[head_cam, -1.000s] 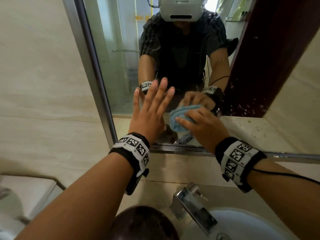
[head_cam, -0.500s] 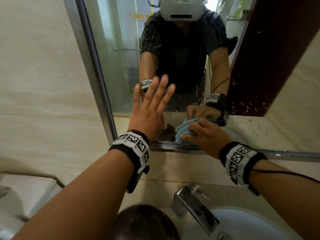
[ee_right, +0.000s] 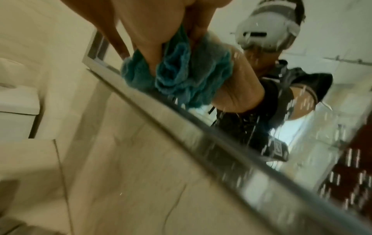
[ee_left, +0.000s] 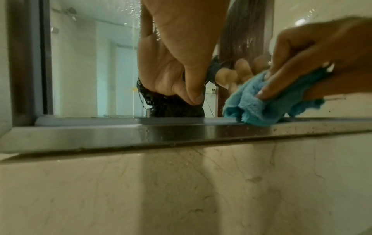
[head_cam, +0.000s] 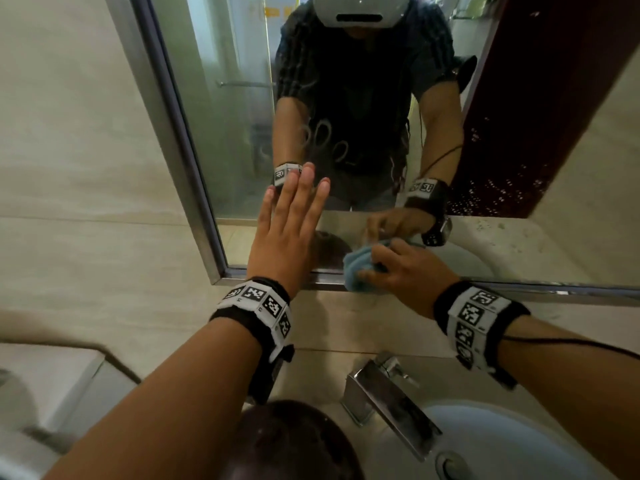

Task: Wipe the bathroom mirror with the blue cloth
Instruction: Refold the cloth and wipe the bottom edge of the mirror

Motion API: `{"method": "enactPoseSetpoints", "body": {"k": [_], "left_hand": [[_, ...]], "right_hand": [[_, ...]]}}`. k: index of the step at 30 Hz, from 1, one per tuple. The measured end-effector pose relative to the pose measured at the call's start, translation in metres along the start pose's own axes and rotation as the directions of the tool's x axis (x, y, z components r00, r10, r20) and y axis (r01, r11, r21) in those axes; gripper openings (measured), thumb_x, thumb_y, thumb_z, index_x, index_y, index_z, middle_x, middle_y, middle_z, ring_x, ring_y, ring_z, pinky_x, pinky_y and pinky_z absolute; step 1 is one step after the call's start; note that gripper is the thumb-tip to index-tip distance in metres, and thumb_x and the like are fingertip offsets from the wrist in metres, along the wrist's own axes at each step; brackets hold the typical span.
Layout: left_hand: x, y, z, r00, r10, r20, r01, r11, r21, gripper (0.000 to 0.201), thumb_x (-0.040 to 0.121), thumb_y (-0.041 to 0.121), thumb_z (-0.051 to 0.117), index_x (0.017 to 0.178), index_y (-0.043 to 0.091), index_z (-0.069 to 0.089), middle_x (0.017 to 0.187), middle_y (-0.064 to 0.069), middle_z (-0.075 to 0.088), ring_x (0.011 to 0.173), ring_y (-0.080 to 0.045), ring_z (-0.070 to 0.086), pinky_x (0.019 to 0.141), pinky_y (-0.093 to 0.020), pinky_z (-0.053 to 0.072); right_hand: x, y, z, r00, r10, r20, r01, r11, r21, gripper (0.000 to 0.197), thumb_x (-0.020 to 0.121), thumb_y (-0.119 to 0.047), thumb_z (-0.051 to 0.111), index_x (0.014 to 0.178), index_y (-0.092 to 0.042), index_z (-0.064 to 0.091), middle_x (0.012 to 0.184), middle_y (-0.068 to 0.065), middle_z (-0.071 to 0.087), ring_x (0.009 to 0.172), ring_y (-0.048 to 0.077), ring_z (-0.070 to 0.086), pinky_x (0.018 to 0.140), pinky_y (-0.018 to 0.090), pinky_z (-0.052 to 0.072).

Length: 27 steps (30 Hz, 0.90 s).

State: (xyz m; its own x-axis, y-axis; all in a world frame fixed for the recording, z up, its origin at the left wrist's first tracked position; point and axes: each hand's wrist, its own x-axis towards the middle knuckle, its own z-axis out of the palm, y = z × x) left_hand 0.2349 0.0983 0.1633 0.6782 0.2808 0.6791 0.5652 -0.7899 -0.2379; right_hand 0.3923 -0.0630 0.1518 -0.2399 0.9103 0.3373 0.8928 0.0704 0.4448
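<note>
My right hand fingers bunch the cloth against the mirror; soft, light, best gripped mid-wad; left hand fingers flat on glass.

The left hand is extending forward with fingers straight and close together, palm facing away from the head camera. The right hand is curling its fingers around a bunched cloth. Both forearms are reaching forward, each wearing a marker-patterned wristband.
</note>
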Motion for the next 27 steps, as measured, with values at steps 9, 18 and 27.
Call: {"method": "enactPoseSetpoints", "body": {"k": [9, 18, 27], "left_hand": [[-0.002, -0.007, 0.010, 0.999, 0.050, -0.022, -0.049, 0.998, 0.027, 0.098, 0.087, 0.039, 0.059, 0.148, 0.014, -0.015, 0.152, -0.007, -0.029, 0.142, -0.024, -0.016, 0.118, -0.043, 0.000], [-0.002, -0.006, 0.014, 0.995, 0.035, -0.090, -0.030, 0.998, 0.062, 0.105, 0.081, 0.027, 0.065, 0.148, 0.014, -0.014, 0.150, -0.006, -0.030, 0.141, -0.023, -0.020, 0.118, -0.042, -0.001], [-0.002, -0.011, 0.015, 0.998, 0.056, -0.019, -0.055, 0.997, 0.057, 0.106, 0.080, 0.039, 0.063, 0.148, 0.014, -0.015, 0.148, -0.004, -0.037, 0.139, -0.021, -0.027, 0.116, -0.040, -0.009]], "right_hand": [[0.044, -0.017, -0.011, 0.935, 0.298, -0.192, -0.292, 0.954, 0.062, 0.031, 0.073, -0.023, 0.077, 0.101, -0.015, 0.069, 0.096, 0.013, 0.052, 0.081, 0.030, 0.054, 0.067, 0.039, 0.052], [-0.015, -0.010, 0.019, 0.988, 0.136, -0.074, -0.132, 0.990, 0.056, 0.045, 0.059, -0.005, 0.083, 0.101, -0.010, 0.068, 0.092, 0.014, 0.052, 0.071, 0.032, 0.056, 0.057, 0.038, 0.052], [0.014, -0.037, 0.022, 0.977, 0.192, -0.091, -0.184, 0.979, 0.085, 0.052, 0.055, -0.019, 0.085, 0.105, -0.017, 0.070, 0.103, 0.011, 0.040, 0.074, 0.028, 0.060, 0.057, 0.034, 0.054]]}}
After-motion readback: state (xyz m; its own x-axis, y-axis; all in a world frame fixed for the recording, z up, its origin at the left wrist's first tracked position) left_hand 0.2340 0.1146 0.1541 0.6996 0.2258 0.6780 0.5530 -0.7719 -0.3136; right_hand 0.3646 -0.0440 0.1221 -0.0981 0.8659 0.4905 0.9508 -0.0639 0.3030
